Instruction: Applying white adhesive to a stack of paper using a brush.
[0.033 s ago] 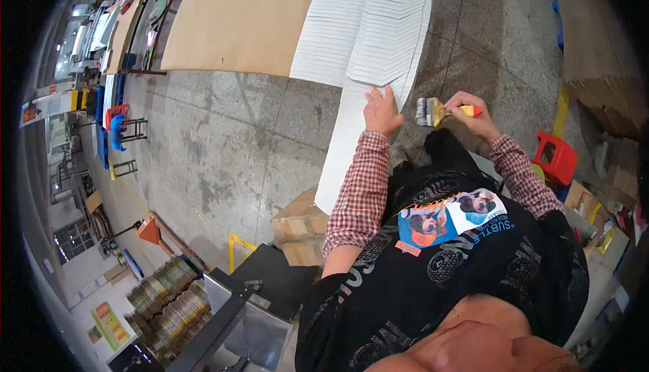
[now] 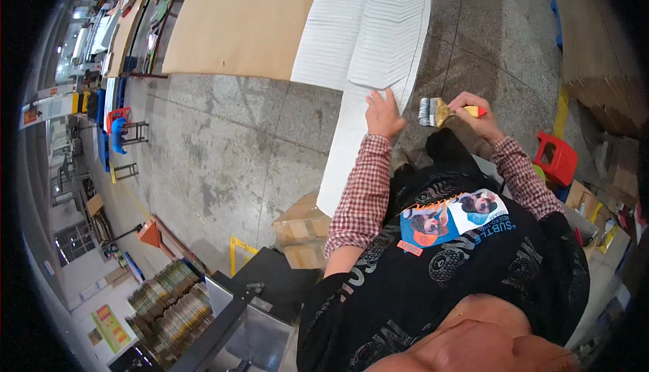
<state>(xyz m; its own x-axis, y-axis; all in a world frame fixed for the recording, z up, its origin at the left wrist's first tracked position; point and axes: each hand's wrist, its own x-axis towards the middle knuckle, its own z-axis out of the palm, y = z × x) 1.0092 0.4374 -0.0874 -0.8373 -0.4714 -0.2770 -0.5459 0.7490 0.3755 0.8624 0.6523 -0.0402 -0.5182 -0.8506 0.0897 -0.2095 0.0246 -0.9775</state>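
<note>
— What is everything resting on?

— A grey concrete floor (image 2: 223, 149), stained and marked with seams.

— What lies flat on it?

— A long spread of white sheets (image 2: 368, 27), overlapped like shingles, running from the top of the view down toward the person. Touching its left edge lies a large brown cardboard sheet (image 2: 236, 20).

— Anything else standing on the floor?

— Brown cardboard boxes (image 2: 301, 233) near the lower end of the white sheets, a red plastic stool (image 2: 560, 157) on the right, and yellow lines (image 2: 236, 250) painted on the concrete.
</note>
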